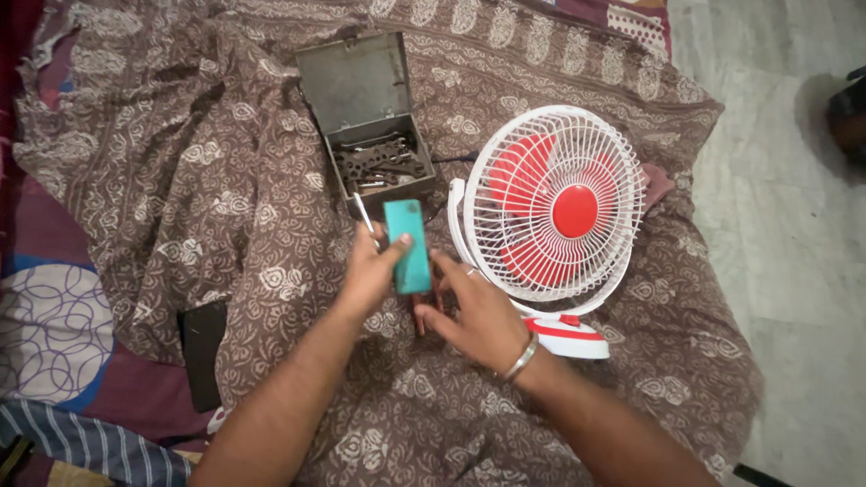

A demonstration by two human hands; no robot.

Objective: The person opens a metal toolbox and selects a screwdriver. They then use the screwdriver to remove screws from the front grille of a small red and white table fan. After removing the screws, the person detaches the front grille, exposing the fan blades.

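The left hand (372, 271) holds a flat teal box (408, 245). The fingers are wrapped around its left side and the thumb lies across the front. The box stands up on its short end, a little tilted, just above the brown patterned cloth (225, 180). A thin metal tool (364, 216) sticks up from the same hand, beside the box.

The right hand (478, 311) is just to the right of the box. Its fingers are spread and partly bent, and they touch the lower right side of the box. Something small and reddish (420, 317) shows under this hand, but it is too hidden to tell what it is. A silver bangle (521, 358) sits on the right wrist, and a ring is on one finger.

Behind the hands there is an open grey metal box (361, 99). Its lid stands up, and dark wrenches (379, 164) lie piled inside.

To the right stands a small white fan (555, 203) with red blades and a red middle. Its white and red base (566, 334) rests on the cloth, close to the right wrist.

A dark, flat phone (203, 353) lies on the left, at the edge of the cloth. The grey floor (785, 225) shows on the far right.
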